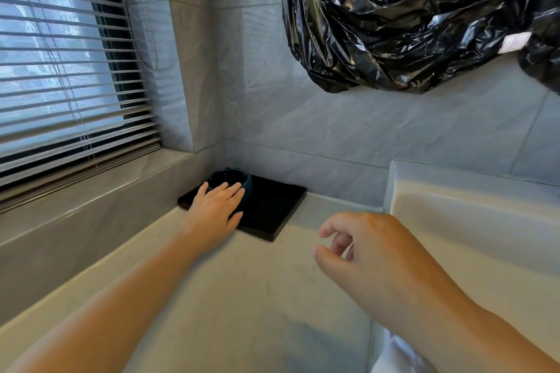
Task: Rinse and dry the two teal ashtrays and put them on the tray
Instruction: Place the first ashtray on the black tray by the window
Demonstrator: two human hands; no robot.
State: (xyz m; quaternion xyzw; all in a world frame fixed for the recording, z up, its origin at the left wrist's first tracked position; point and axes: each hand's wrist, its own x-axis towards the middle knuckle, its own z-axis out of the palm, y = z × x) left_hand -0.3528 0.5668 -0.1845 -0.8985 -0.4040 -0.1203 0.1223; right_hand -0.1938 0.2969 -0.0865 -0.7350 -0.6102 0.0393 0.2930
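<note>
A black square tray lies on the pale counter in the corner under the window. One dark teal ashtray stands at the tray's far left corner. My left hand reaches over the tray's left part, fingers straight, their tips at the ashtray's near rim. Whether another ashtray lies under that palm is hidden. My right hand hovers over the counter to the right of the tray, fingers loosely curled, holding nothing.
A white basin rises at the right. A black plastic bag hangs on the tiled wall above the counter. A window with slatted blinds and a stone sill border the left side.
</note>
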